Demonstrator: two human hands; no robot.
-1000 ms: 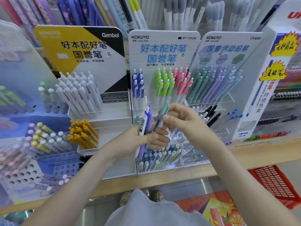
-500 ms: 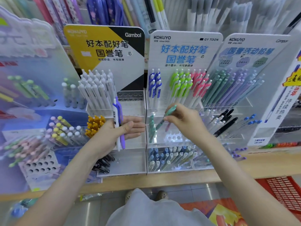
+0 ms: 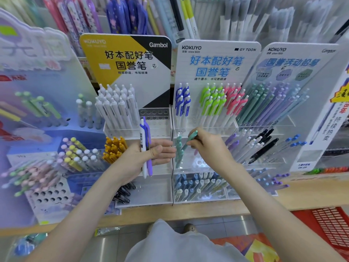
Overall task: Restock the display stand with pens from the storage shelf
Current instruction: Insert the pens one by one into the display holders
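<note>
Two pens (image 3: 142, 138) are sitting clamped in the left grip (image 3: 150, 157); the right grip (image 3: 209, 148) alongside is pinching a teal pen (image 3: 191, 138).

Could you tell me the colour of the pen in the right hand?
The pen is teal; head view.

A teal pen (image 3: 191, 139), pinched in right hand (image 3: 208, 148), tilts button-end up at the KOKUYO stand's (image 3: 217, 53) middle tier, just beside a column of matching teal pens (image 3: 178, 151) | white pen (image 3: 143, 146) and purple pen (image 3: 149, 163) stand upright side by side under left hand's (image 3: 162, 154) thumb | stand's top tier: blue pens (image 3: 182, 103), green pens (image 3: 211, 103), pink pens (image 3: 234, 103) upright.
</note>
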